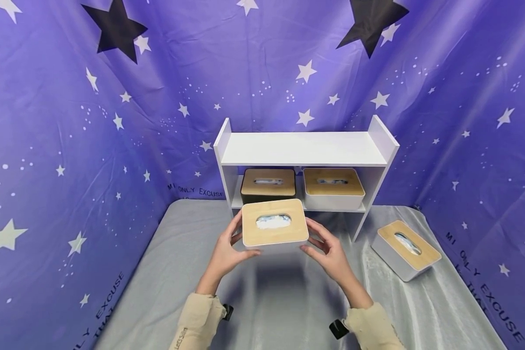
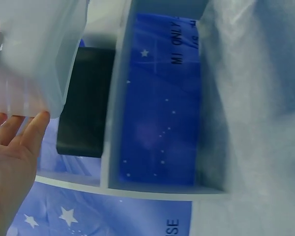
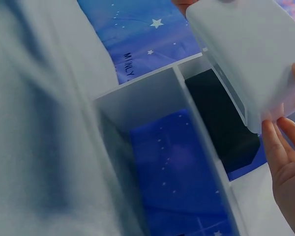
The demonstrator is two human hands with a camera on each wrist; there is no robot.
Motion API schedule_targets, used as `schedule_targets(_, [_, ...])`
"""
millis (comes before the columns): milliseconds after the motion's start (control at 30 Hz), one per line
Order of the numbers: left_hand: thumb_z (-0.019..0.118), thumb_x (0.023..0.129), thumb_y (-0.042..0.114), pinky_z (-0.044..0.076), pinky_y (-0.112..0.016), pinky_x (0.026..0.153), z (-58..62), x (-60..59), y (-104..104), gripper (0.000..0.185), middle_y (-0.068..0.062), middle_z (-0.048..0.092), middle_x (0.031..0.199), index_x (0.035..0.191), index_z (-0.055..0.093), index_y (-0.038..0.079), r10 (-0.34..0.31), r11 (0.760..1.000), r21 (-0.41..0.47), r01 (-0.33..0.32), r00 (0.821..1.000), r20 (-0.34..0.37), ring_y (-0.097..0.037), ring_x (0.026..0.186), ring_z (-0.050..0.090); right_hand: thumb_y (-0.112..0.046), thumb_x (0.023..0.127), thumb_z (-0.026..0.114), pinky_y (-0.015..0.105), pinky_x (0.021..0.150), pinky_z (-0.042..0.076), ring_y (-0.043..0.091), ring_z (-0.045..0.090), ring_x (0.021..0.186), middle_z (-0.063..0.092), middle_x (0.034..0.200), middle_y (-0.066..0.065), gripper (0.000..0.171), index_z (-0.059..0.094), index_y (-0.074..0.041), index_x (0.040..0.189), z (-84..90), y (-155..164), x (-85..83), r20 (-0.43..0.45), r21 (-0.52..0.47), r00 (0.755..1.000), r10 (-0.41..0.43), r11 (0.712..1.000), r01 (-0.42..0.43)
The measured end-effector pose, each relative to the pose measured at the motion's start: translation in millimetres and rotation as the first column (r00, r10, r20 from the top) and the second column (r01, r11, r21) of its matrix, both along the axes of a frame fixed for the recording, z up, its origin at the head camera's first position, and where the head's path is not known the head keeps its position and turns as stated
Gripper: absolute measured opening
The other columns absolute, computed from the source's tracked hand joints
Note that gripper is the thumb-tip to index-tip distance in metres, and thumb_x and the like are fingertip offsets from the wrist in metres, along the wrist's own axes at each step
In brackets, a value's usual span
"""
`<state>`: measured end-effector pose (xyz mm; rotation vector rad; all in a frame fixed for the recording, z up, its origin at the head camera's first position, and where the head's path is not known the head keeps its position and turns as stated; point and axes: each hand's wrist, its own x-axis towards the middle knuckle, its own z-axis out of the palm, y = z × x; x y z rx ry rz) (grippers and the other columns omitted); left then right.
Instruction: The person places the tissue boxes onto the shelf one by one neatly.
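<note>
A white tissue box (image 1: 274, 233) with a pale wooden lid is held up between both hands, in front of the white shelf unit (image 1: 304, 148). Fingers and thumb of the left hand (image 1: 227, 248) grip its left end. At the right end the right hand (image 1: 328, 250) holds it the same way. From below, the left wrist view shows the box's white body (image 2: 29, 54) with the left fingertips (image 2: 37, 125) against it. The right wrist view likewise shows the right hand (image 3: 287, 152) at the box's end. Tissue shows through the oval slot in the lid.
On the middle shelf stand a black tissue box (image 1: 268, 183) at left and a white tissue box (image 1: 334, 188) at right, both wooden-lidded. Another white tissue box (image 1: 406, 250) sits angled on the grey cloth (image 1: 179, 272) at right. Starry purple curtains (image 1: 262, 63) surround the table.
</note>
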<state>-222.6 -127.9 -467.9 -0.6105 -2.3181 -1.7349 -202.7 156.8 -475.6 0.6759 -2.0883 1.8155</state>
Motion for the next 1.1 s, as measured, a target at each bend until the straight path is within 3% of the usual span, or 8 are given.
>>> schedule_targets(267, [0.09,0.069,0.005,0.05,-0.033,0.108,18.6,-3.6,1.3,0.111,-0.01,0.039,0.159,0.159,0.027,0.02,-0.004,0.999,0.044,0.009,0.994,-0.109,-0.03,0.144,0.041,0.02,0.082,0.065,0.016,0.099,0.052,0.001,0.053,0.132,0.052,0.147,-0.009,0.065,0.046,0.009,0.143,16.5,-5.2,-8.1,-0.131,-0.048,0.991,0.032,0.998,-0.039])
schedule_targets(633, [0.087,0.071,0.0,0.047,-0.026,0.11,50.5,-15.6,0.9,0.103,-0.008,0.031,0.164,0.157,0.031,0.013,-0.005,0.996,0.08,0.026,0.97,-0.245,-0.028,0.147,0.037,0.023,0.086,0.058,0.017,0.093,0.056,0.003,0.059,0.126,0.054,0.145,-0.011,0.062,0.041,0.012,0.145,39.5,-16.7,-20.0,-0.213,-0.128,0.977,0.033,0.99,-0.062])
schedule_targets(833, [0.085,0.074,0.002,0.044,-0.029,0.112,71.4,-23.5,3.7,0.097,-0.007,0.03,0.164,0.156,0.033,0.011,0.001,0.994,0.102,0.031,0.952,-0.306,-0.025,0.149,0.035,0.024,0.085,0.059,0.015,0.089,0.057,0.001,0.062,0.12,0.06,0.138,-0.013,0.061,0.044,0.012,0.143,55.7,-22.8,-26.1,-0.242,-0.172,0.969,-0.041,0.985,-0.001])
schedule_targets(1100, [0.082,0.077,0.008,0.049,-0.028,0.108,98.0,-33.5,9.9,0.087,-0.005,0.037,0.161,0.153,0.04,0.013,0.076,0.992,0.125,-0.034,0.933,-0.351,-0.019,0.148,0.037,0.018,0.087,0.061,0.015,0.098,0.052,-0.001,0.06,0.123,0.059,0.136,-0.018,0.058,0.048,0.007,0.143,79.6,-27.8,-37.1,-0.264,-0.17,0.953,-0.149,0.98,0.106])
